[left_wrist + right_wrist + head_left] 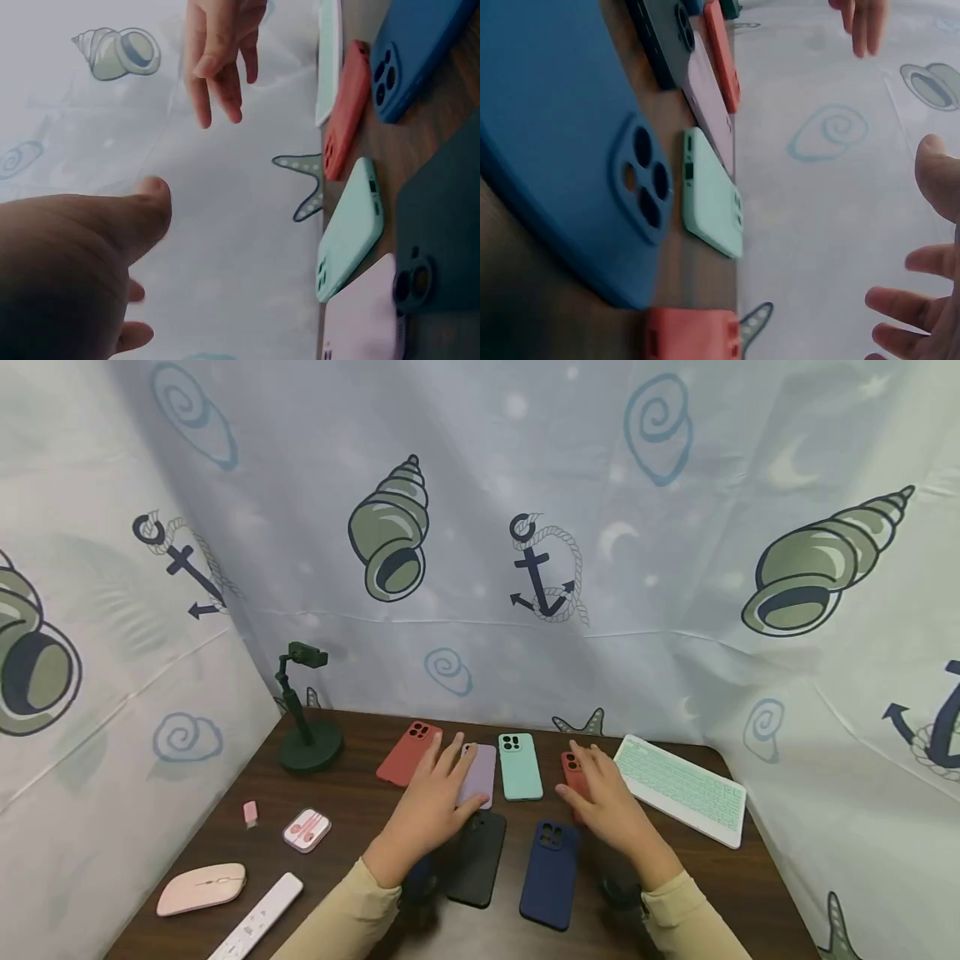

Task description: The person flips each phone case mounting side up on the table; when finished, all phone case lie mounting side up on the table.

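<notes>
Both hands hover over the dark wooden table with fingers spread and nothing held. My left hand point(431, 806) overlaps a lavender phone case point(483, 770) in the head view, with a red phone case point(403, 764) just beyond it and a black phone case point(480, 864) below. Partly covering a second red phone case point(572, 768) is my right hand point(611, 806). A mint phone case point(521, 768) lies between the hands at the back, a navy phone case point(549, 881) nearer the front. In the wrist views, both hands show against the curtain, apart from the cases.
At right lies a white keyboard point(682, 789) with mint keys. Leftward are a green stand point(311, 747), a pink USB stick point(251, 814), boxed earphones point(307, 831), a pink mouse point(201, 889) and a white power strip point(258, 918). A patterned curtain point(480, 677) borders the table.
</notes>
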`<state>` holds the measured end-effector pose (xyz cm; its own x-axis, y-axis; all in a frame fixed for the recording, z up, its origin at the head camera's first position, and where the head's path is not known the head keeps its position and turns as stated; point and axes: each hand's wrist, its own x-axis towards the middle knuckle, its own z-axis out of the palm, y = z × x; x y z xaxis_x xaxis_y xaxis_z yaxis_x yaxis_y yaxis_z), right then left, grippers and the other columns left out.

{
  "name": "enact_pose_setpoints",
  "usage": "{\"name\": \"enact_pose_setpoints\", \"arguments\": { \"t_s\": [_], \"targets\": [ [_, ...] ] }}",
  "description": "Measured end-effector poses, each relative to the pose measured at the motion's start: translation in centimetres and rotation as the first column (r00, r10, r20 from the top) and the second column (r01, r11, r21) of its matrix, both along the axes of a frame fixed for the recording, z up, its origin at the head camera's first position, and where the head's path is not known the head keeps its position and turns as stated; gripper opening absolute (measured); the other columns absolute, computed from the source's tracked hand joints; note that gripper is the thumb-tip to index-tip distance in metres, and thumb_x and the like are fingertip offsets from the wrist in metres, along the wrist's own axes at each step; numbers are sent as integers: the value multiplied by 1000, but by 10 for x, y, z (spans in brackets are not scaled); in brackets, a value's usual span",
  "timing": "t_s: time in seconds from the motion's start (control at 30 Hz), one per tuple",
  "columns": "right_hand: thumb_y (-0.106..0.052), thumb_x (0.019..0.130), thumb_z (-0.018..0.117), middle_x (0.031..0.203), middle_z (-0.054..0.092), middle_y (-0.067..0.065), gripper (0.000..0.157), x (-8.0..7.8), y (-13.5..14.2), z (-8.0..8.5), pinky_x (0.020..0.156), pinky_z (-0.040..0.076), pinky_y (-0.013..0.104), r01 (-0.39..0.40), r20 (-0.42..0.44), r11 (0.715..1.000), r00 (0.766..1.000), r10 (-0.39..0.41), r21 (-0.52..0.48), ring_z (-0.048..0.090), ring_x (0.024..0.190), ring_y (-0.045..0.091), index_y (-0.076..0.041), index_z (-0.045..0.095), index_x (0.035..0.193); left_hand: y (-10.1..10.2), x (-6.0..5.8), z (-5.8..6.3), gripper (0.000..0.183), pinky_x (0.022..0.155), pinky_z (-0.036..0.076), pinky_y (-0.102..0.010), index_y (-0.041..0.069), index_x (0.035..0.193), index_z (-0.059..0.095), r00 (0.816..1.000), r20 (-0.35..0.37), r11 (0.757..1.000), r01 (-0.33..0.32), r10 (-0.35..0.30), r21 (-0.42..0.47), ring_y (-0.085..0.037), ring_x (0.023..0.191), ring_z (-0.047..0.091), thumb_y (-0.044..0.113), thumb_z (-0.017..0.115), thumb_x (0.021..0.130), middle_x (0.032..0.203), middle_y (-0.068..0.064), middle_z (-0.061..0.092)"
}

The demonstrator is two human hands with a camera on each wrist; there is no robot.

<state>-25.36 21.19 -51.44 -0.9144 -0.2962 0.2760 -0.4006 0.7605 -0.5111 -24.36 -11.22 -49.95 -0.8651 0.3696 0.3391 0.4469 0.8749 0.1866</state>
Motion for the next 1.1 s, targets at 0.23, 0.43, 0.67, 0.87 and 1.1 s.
{"name": "enact_pose_setpoints", "arguments": {
  "t_s": [0.23,0.43,0.67,0.87,1.1],
  "targets": [
    [-57,98,57,130,56,8,71,12,-2,-20,92,46,48,39,-28,995,999,-42,-88,51,119,24,-22,36,156,17,7,-14,80,118,36,-52,9,156,39,992,67,991,96,-103,97,-36,152,28,49,69,94,163,-13,35],
    [-51,97,63,108,64,2,56,22,-1,-28,86,51,38,84,47,976,996,-77,-199,59,99,15,-21,52,143,35,16,-28,74,103,48,-41,17,155,40,963,182,968,166,-201,188,-21,134,44,50,67,95,151,-5,43],
    [-57,94,63,89,66,1,40,34,8,-45,56,50,30,177,321,926,945,-65,-334,64,68,20,-25,64,119,53,20,-41,67,79,49,-24,27,152,43,846,378,887,212,-377,409,-12,98,55,50,67,94,120,-1,48],
    [-55,96,61,86,72,6,42,41,20,-68,42,50,39,212,536,921,844,-4,-327,64,58,25,-14,64,100,66,23,-58,59,85,53,-24,24,145,51,757,448,817,190,-475,545,-20,103,57,42,72,93,122,-11,49],
    [-52,97,62,86,74,8,45,41,26,-78,49,56,42,237,612,886,789,63,-397,67,59,25,-7,65,105,77,28,-88,59,88,50,-23,20,143,53,798,399,832,216,-452,510,-13,107,53,29,78,90,123,-5,48]
  ]
}}
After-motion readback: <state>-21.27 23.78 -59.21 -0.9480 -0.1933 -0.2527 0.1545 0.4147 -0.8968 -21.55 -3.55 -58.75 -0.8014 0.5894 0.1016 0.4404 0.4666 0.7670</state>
